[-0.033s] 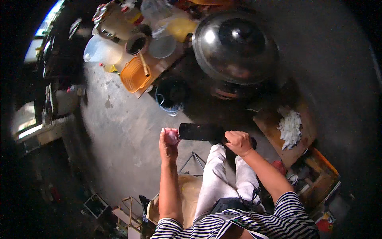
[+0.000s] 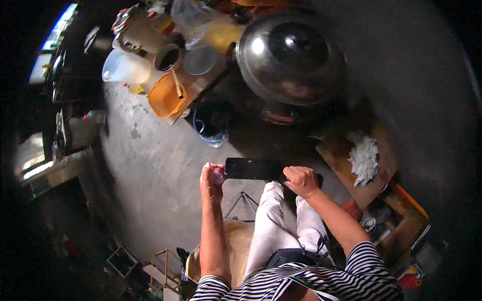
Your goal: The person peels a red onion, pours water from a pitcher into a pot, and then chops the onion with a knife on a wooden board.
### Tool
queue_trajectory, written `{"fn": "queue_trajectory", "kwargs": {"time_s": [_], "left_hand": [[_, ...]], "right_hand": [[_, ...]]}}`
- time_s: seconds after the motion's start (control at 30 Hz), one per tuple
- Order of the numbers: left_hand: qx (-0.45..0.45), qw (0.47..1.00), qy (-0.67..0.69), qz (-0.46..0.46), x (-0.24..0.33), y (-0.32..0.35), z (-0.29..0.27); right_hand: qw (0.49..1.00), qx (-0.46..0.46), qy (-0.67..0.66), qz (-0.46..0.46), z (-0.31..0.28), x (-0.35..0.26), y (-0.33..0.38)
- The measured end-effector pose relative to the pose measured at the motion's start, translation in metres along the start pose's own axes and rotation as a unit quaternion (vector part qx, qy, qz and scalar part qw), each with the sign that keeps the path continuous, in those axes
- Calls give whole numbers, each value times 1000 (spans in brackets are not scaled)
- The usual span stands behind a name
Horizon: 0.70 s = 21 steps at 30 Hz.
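My right hand [image 2: 301, 180] is closed around the handle of a cleaver [image 2: 251, 169], held out above my knees. Its broad dark blade points left, its far end at or very near my left hand [image 2: 208, 180]. Those left fingers are closed on a small pinkish-red lump [image 2: 218, 174]; I cannot tell what it is. Farther right, a heap of white sliced pieces [image 2: 363, 161] lies on a brown wooden board [image 2: 337, 149], out of reach of the blade.
A large domed metal lid [image 2: 288, 62] covers a wide pot ahead. To its left, an orange basket [image 2: 165, 98], a translucent tub [image 2: 125, 65] and bowls crowd a low table. A dark bucket [image 2: 201, 131] stands on the concrete floor before it.
The surroundings have shifted slightly left in the picture, as the view turned a little. Both hands keep their holds, with the cleaver almost unmoved.
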<state>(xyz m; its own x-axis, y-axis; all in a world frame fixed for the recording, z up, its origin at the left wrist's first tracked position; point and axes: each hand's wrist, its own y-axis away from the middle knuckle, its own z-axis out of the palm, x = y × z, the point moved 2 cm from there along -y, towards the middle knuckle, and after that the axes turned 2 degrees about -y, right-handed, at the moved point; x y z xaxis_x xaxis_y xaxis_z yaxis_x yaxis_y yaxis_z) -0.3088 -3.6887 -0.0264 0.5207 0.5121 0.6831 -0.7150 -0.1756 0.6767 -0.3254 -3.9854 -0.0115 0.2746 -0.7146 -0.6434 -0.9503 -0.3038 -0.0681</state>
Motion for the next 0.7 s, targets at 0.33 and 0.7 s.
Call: {"fn": "queue_trajectory", "kwargs": {"time_s": [0.33, 0.7], "left_hand": [[-218, 921, -306, -106, -130, 19, 124], [-192, 666, -656, 298, -299, 62, 318]], "right_hand": [[930, 113, -121, 328, -42, 53, 171], [752, 285, -200, 559, -87, 107, 309]]}}
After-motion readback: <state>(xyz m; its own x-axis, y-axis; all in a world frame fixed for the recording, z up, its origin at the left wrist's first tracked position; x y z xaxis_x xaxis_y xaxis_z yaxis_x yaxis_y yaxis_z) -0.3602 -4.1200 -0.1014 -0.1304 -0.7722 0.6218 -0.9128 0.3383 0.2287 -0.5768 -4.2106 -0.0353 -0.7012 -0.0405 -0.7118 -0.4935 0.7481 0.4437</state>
